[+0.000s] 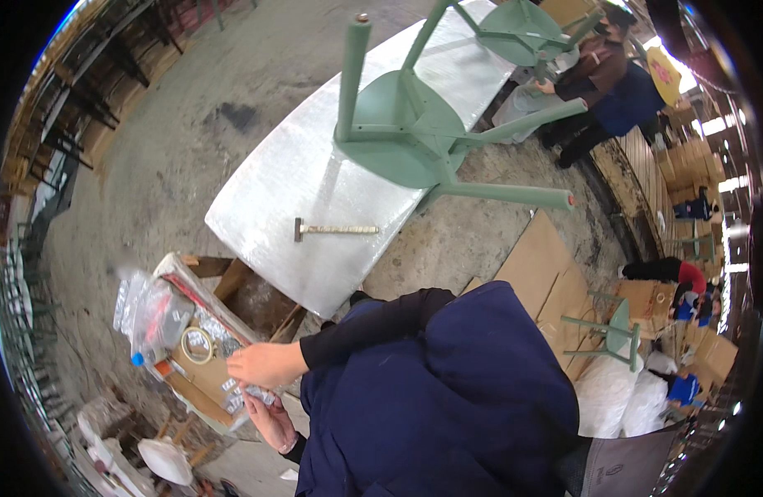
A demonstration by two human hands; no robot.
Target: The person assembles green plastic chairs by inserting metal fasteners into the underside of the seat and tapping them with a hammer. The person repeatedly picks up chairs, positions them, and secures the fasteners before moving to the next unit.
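At the lower left my two hands meet over the edge of a shallow cardboard box (201, 396). My right hand (265, 365), at the end of a black sleeve, reaches across from above with its fingers bent down at a small clear printed packet (260, 394). Below it, my left hand (270, 421) is turned partly palm up, its fingers curled round the packet's lower side. More of these small packets lie in the box beside my fingers. A roll of tape (198, 345) rests in the box, just beyond my right hand.
A wrapped table (274, 195) carries a hammer (336, 229) and an upturned green chair (406, 132). Plastic bags and a bottle (149, 344) fill the box's far end. Two people (622, 91) stand at the table's far end. Flattened cardboard (539, 273) covers floor behind me.
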